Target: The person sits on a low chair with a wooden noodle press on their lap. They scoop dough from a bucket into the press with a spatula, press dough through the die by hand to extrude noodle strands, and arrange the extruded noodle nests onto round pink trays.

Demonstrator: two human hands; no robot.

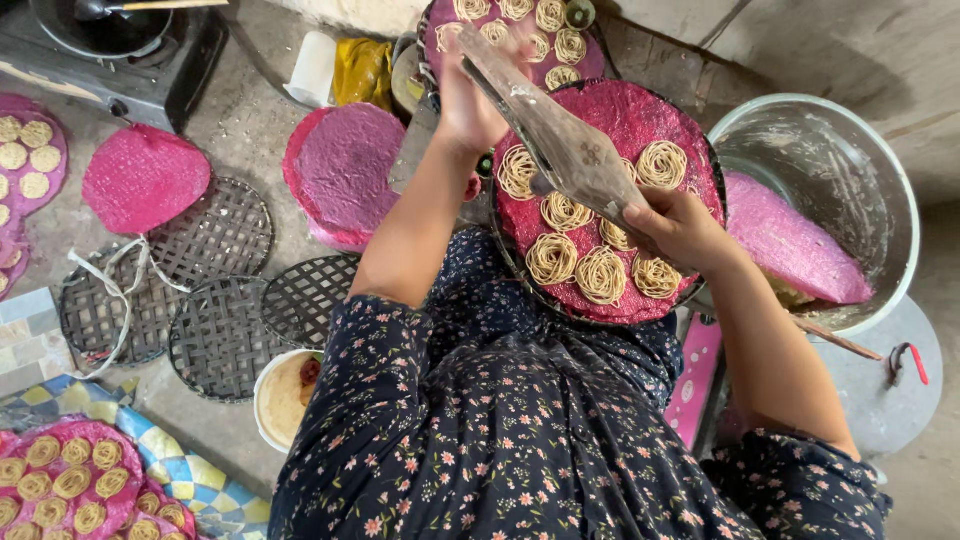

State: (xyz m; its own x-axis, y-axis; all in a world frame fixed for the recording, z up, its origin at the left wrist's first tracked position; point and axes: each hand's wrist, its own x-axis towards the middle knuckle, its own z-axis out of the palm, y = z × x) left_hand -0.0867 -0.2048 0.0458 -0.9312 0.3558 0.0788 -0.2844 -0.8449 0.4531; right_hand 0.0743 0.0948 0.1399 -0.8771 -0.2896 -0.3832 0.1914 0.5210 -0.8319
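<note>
My left hand [470, 100] and my right hand [680, 228] each grip one end of a long metal noodle press [560, 140], held over a round woven tray covered in pink cloth [640, 110]. Several coiled noodle nests [600, 275] lie on that cloth. The press sits slanted, its far end up by my left hand, its near end in my right. My floral dress fills the lower middle of the view.
A large metal bowl [850, 170] with a pink cloth stands at the right. Empty woven trays [215, 330] and pink cloths [145, 175] lie on the floor left. More filled trays [70, 485] sit bottom left and at the top. A stove with a pan [110, 40] is top left.
</note>
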